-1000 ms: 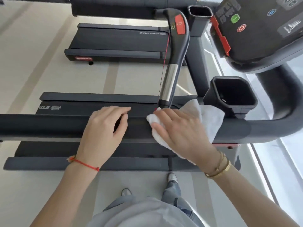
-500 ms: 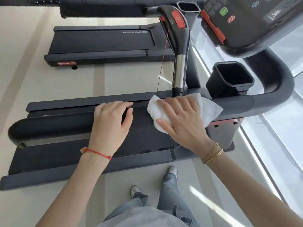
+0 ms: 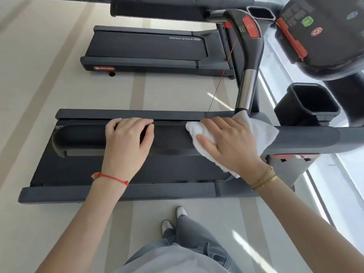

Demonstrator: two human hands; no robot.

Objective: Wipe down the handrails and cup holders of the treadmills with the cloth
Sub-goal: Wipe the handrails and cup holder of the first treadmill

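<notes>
A dark padded handrail [image 3: 173, 138] runs left to right across the near treadmill. My left hand [image 3: 128, 142] grips it near its left end, fingers curled over the top. To the right, my right hand [image 3: 228, 142] lies spread over a white cloth [image 3: 262, 133] and presses it onto the rail, just below the silver-and-black centre grip [image 3: 246, 89]. A black cup holder [image 3: 285, 113] stands right of the cloth, apart from it. A second cup holder [image 3: 270, 15] shows at the top, on the far side of the treadmill.
The console [image 3: 325, 62] with red and green buttons hangs at the upper right. A thin red safety cord [image 3: 222, 75] drops from the centre grip. Another treadmill [image 3: 149, 48] stands on the pale floor beyond. My feet [image 3: 173, 219] are beside the near deck.
The view has swung, so the handrail's left end now shows and the rail looks shorter. Both hands sit at about the same spots on it, cloth still under the right.
</notes>
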